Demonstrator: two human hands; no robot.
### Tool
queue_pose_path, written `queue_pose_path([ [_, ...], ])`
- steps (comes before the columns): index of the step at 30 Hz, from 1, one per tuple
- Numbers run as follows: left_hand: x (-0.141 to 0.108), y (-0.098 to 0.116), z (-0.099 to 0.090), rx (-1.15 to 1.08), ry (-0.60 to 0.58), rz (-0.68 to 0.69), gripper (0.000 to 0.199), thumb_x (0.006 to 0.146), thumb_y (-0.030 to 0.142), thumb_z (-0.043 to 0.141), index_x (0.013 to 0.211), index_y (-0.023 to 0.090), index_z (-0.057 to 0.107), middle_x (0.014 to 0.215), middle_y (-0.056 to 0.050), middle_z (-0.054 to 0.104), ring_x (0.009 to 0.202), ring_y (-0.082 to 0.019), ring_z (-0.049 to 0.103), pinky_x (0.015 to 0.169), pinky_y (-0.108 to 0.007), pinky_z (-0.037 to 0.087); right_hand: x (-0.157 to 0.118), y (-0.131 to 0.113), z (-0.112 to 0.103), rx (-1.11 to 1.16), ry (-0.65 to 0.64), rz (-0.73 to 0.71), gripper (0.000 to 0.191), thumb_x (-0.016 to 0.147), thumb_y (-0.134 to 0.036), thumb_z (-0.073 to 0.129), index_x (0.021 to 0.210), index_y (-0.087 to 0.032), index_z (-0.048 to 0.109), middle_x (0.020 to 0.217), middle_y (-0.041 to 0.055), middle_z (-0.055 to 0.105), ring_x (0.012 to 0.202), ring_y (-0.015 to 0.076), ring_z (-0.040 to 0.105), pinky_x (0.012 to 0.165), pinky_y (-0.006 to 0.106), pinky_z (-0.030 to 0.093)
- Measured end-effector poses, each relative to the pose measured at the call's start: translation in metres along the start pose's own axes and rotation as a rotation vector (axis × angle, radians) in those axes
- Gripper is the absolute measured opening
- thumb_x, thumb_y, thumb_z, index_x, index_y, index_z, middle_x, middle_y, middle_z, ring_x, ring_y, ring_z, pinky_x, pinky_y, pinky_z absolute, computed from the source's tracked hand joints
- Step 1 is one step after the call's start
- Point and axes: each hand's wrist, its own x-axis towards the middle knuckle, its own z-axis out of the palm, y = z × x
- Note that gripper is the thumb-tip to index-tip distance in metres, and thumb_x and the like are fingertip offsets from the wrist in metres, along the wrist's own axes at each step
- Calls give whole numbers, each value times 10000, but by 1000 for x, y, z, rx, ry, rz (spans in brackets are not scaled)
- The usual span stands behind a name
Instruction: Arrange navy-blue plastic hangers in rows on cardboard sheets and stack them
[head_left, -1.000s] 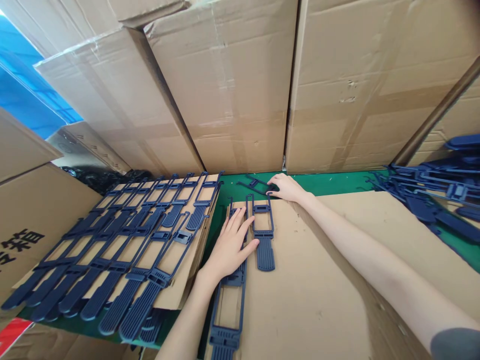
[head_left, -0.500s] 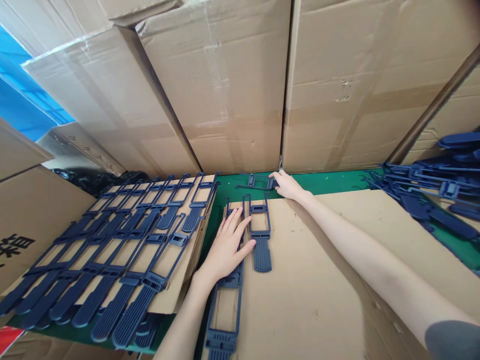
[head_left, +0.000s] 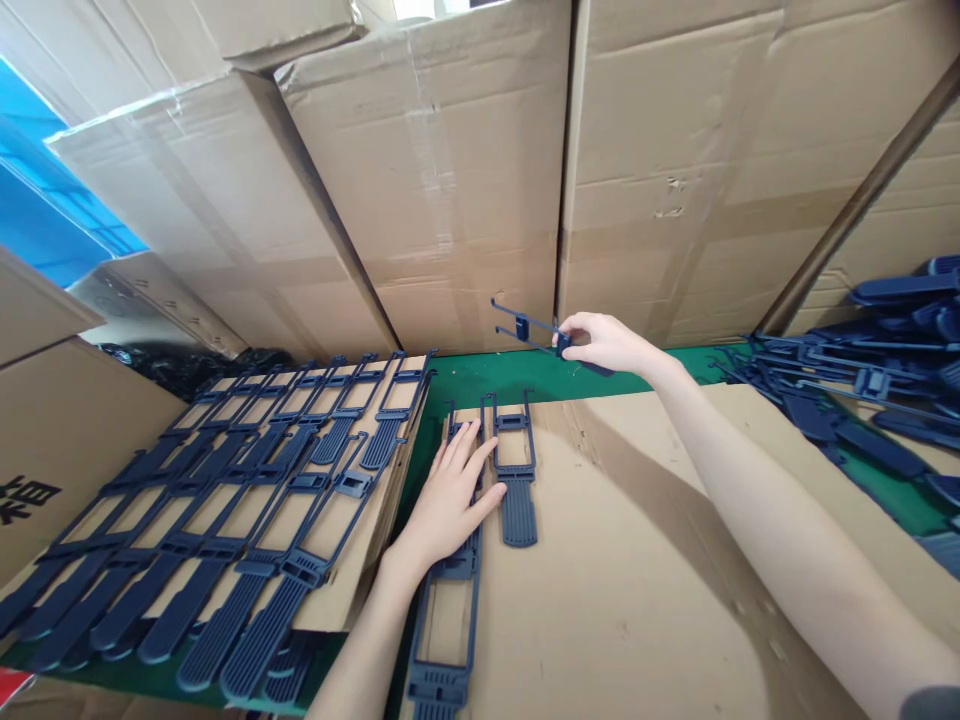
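My right hand (head_left: 600,342) grips a dark blue plastic frame part (head_left: 523,328) by its paddle end, raised above the green surface, its two thin prongs pointing left. My left hand (head_left: 452,490) lies flat with fingers spread on a dark blue part at the left edge of the cardboard sheet (head_left: 600,560). Just right of its fingers lies another blue part (head_left: 519,510), ribbed paddle toward me. Below the left hand, one more part (head_left: 442,680) lies along the same edge.
At left, overlapping rows of blue parts (head_left: 262,590) cover a cardboard stack (head_left: 356,590). A loose pile of blue parts (head_left: 870,380) sits at the right on the green surface (head_left: 472,375). Large cardboard boxes (head_left: 450,200) stand behind.
My right hand has lifted the blue part off the green surface and tilted it. My left hand stays in place. The camera view has shifted slightly.
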Motion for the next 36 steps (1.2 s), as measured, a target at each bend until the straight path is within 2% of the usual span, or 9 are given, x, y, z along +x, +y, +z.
queue_pose_path([
  [3, 0, 1, 0, 14, -17, -8, 512, 961, 434, 425, 1430, 243, 354, 1583, -79, 134, 1457, -252, 99, 1164, -494, 165, -10, -18, -2, 414, -4, 22, 101, 778, -244, 585, 855, -179, 583, 950, 55, 651, 906, 205, 621, 782, 339, 490],
  [6, 0, 0, 0, 21, -15, -9, 517, 964, 439, 417, 1434, 237, 346, 1584, -78, 130, 1458, -250, 94, 1165, -486, 166, -17, -38, 2, 872, -110, 86, 125, 811, -257, 568, 907, -183, 537, 1079, 75, 627, 1004, 237, 623, 704, 339, 534],
  [11, -1, -2, 2, 20, -1, 1, 514, 962, 434, 422, 1428, 229, 352, 1577, -88, 162, 1454, -256, 117, 1165, -481, 171, -20, -61, 3, 1181, -205, 70, 143, 812, -186, 573, 954, -176, 553, 1174, 102, 615, 1039, 268, 629, 552, 234, 493],
  [14, -1, -3, 3, 22, 1, 10, 512, 965, 441, 415, 1427, 230, 350, 1579, -88, 154, 1454, -254, 120, 1166, -484, 161, -21, -67, 2, 1180, -205, 66, 137, 819, -171, 564, 950, -146, 593, 1101, 132, 651, 1044, 272, 627, 605, 265, 525],
  [19, -1, -3, 3, 18, 16, 15, 502, 961, 443, 422, 1413, 230, 370, 1577, -86, 160, 1453, -260, 124, 1164, -485, 173, -23, -68, 6, 1044, -285, -3, 217, 770, -190, 680, 981, -158, 644, 1066, 95, 674, 1061, 247, 613, 819, 409, 556],
  [24, -1, -2, 2, 5, 26, 19, 500, 952, 439, 442, 1406, 238, 380, 1573, -88, 178, 1447, -273, 147, 1159, -494, 185, -25, -70, 7, 1017, -311, -25, 212, 744, -234, 711, 934, -145, 686, 1075, 103, 682, 1065, 250, 607, 851, 439, 547],
  [28, 0, 0, 1, 16, 16, 12, 500, 951, 427, 448, 1404, 225, 385, 1572, -94, 181, 1449, -263, 144, 1164, -486, 176, -29, -74, 4, 1113, -390, -118, 209, 715, -264, 723, 861, -129, 658, 953, 106, 688, 950, 258, 646, 786, 401, 538],
  [31, 0, 1, 0, 12, 16, 18, 498, 954, 433, 437, 1403, 222, 391, 1570, -96, 184, 1450, -259, 143, 1166, -484, 165, -34, -82, 1, 1148, -483, -210, 273, 716, -333, 741, 850, -169, 568, 923, 63, 651, 786, 193, 642, 721, 342, 508],
  [36, 0, 1, 1, -11, 35, 34, 498, 954, 420, 444, 1413, 238, 380, 1569, -91, 192, 1452, -255, 128, 1163, -489, 170, -43, -98, 3, 831, -498, -299, 482, 834, -539, 601, 1173, -231, 452, 929, 20, 580, 714, 125, 525, 657, 268, 442],
])
